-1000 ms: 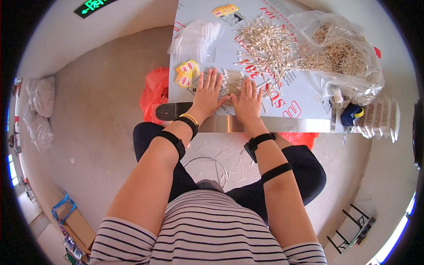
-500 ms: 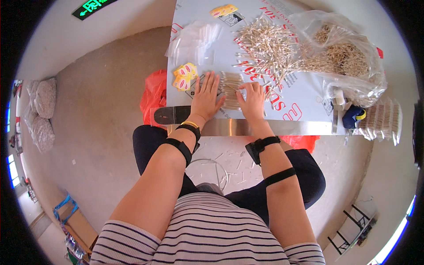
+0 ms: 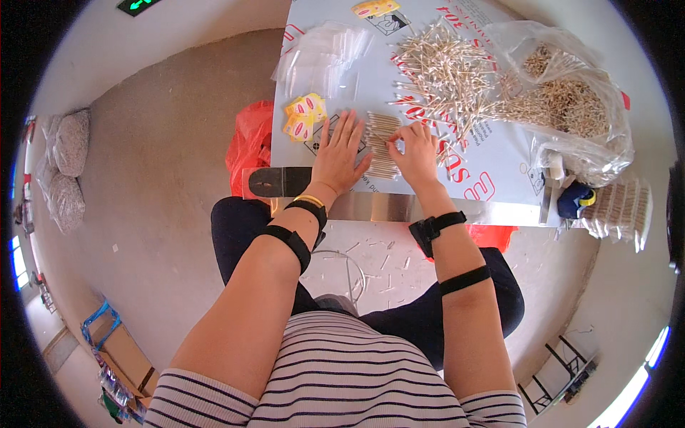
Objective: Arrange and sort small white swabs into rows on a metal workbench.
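A neat row of cotton swabs (image 3: 382, 145) lies side by side on the table between my hands. My left hand (image 3: 341, 155) rests flat at the row's left side, fingers stretched out and thumb toward the swabs. At the row's right edge, my right hand (image 3: 417, 151) has its thumb and forefinger curled together in a pinch. Whatever is between those fingertips is too small to make out. Beyond my right hand spreads a loose heap of cotton swabs (image 3: 446, 68). Small yellow printed cards (image 3: 304, 118) lie just past my left hand.
Clear plastic sleeves (image 3: 325, 57) lie at the far left of the table (image 3: 510, 153). A big clear bag of swabs (image 3: 571, 107) stands at the right, near a tape dispenser (image 3: 574, 200) and packed swabs (image 3: 624, 210). A red bag (image 3: 250, 146) hangs at the left edge.
The view has shifted slightly, so the table things sit a little further right. My right hand keeps its pinch by the row, and my left hand stays flat.
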The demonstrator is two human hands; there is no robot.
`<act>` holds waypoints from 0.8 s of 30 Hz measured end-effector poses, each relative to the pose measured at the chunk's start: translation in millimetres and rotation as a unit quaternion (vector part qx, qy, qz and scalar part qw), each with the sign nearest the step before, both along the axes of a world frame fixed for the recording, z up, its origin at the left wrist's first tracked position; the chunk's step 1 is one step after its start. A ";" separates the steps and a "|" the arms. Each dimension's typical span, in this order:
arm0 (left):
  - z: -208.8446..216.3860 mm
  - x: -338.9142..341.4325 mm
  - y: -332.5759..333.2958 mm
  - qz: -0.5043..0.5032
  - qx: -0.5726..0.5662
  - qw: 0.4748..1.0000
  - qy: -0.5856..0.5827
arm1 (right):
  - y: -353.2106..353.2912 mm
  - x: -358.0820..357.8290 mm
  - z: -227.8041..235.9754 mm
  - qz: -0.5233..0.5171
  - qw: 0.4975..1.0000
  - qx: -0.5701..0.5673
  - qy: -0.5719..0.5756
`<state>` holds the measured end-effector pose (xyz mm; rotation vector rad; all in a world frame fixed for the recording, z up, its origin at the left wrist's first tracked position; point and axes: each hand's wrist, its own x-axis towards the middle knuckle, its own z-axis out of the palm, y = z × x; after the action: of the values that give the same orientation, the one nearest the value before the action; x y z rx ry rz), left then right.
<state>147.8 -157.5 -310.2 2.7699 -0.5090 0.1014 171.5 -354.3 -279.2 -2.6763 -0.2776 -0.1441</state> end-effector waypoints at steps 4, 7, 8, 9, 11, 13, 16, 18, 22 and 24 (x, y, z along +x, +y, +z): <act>1.0 0.7 -1.6 -0.002 -0.022 1.000 -0.004 | -3.1 4.9 -4.3 0.015 1.000 -0.015 0.022; 2.6 0.2 -1.1 -0.001 -0.027 1.000 0.010 | -4.0 9.5 -0.9 0.015 0.999 0.001 0.032; 3.0 0.3 -1.7 -0.001 -0.027 1.000 0.011 | -7.1 12.6 1.6 0.018 1.000 0.001 0.019; 3.4 0.6 -2.4 -0.004 -0.030 0.999 0.012 | -10.1 15.7 4.1 0.020 1.000 0.002 0.005; 1.0 0.2 -0.4 -0.003 -0.030 0.999 0.014 | -11.2 23.7 11.2 0.033 0.999 0.012 0.024; -0.2 0.1 -0.3 0.002 -0.033 0.999 -0.017 | -12.7 29.3 14.5 0.044 0.998 0.020 0.043; 0.1 -0.1 0.1 0.000 -0.024 1.000 -0.014 | -14.8 32.2 13.8 0.073 0.993 0.036 0.086; 1.0 0.1 -0.3 0.000 -0.030 0.999 -0.012 | -13.5 32.0 13.0 0.082 0.992 0.001 0.101; 3.0 0.1 -1.3 -0.004 -0.031 0.999 -0.006 | -14.4 36.0 10.9 0.090 0.991 -0.001 0.101; 4.1 -0.1 -0.8 -0.005 -0.026 1.000 -0.008 | -13.3 36.9 13.1 0.106 0.991 -0.006 0.081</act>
<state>147.7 -158.3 -306.1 2.7176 -0.5155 0.1321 208.5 -367.6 -266.1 -2.6297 -0.5087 0.1388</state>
